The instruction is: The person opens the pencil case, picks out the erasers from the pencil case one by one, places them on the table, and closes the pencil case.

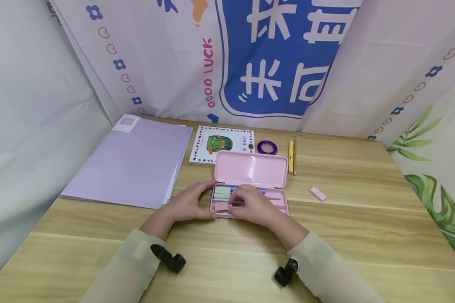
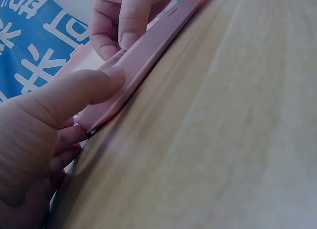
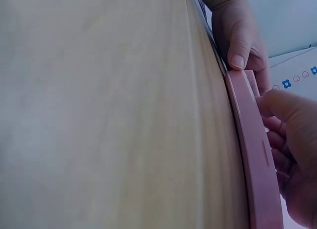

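Observation:
A pink pencil case [image 1: 251, 170] lies open on the table, its lid tipped back. My left hand [image 1: 191, 203] grips the case's left end, thumb [image 2: 106, 83] on the front wall and fingers round the end. My right hand [image 1: 253, 205] reaches in from the right with curled fingers, pinching the right end of a salmon-pink eraser [image 1: 220, 206] in the front compartment. Behind that eraser sit a pale green-and-white block [image 1: 222, 192] and blue pens [image 1: 259, 190], partly hidden by the right hand.
A second, light pink eraser [image 1: 318, 194] lies right of the case. Behind are a purple tape roll [image 1: 267, 147], a yellow pen-shaped item [image 1: 290, 157], a thin pencil [image 1: 295, 156] and a booklet [image 1: 221, 144]. A lilac folder [image 1: 130, 162] covers the table's left side.

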Demonstrator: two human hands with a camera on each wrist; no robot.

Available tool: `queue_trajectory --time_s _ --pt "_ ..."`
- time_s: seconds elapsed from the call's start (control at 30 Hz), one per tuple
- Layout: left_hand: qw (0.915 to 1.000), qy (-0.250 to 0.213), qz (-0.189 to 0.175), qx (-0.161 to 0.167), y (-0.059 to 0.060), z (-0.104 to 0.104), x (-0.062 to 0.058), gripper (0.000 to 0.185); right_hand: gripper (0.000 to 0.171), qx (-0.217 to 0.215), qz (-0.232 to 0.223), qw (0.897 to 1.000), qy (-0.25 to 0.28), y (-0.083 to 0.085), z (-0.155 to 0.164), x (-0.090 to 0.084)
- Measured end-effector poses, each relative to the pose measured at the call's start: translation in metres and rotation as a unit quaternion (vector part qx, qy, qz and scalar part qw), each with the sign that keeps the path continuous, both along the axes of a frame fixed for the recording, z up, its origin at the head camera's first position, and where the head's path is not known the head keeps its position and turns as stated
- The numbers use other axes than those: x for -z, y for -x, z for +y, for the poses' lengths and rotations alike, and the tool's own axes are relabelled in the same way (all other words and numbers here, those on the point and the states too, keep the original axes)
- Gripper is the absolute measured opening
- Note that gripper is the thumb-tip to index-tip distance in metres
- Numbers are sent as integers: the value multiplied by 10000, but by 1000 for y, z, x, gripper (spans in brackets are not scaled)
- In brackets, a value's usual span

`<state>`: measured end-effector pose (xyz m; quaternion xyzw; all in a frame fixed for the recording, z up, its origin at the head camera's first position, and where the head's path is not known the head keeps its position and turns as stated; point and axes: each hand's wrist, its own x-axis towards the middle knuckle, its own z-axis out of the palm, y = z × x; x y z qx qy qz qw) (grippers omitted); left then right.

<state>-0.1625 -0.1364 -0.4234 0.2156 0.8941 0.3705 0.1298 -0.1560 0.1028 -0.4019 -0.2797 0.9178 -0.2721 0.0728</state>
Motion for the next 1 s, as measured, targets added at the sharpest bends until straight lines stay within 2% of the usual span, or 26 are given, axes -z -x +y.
queue_trajectory --time_s 0.13,0.3,0.5,0.77,0.9,1.0 --pt "10000 -3 2 -21 0 0 -1 101 16 -116 23 9999 0 1 3 -2" --pt "10000 24 -4 -28 0 0 -1 101 24 -449 93 9989 -107 3 4 -3" --pt "10000 -12 -3 -52 -1 1 -1 100 21 -631 -133 9979 -85 9 0 -3" --pt "10000 66 -57 -21 -1 2 -1 100 21 -147 -701 9972 235 5 4 -5" --pt "9999 90 -125 -60 0 2 -2 100 31 158 -425 9977 501 -3 20 -11" --pt "9999 69 -112 -66 0 1 -1 100 39 731 -277 9926 924 -8 45 -14"
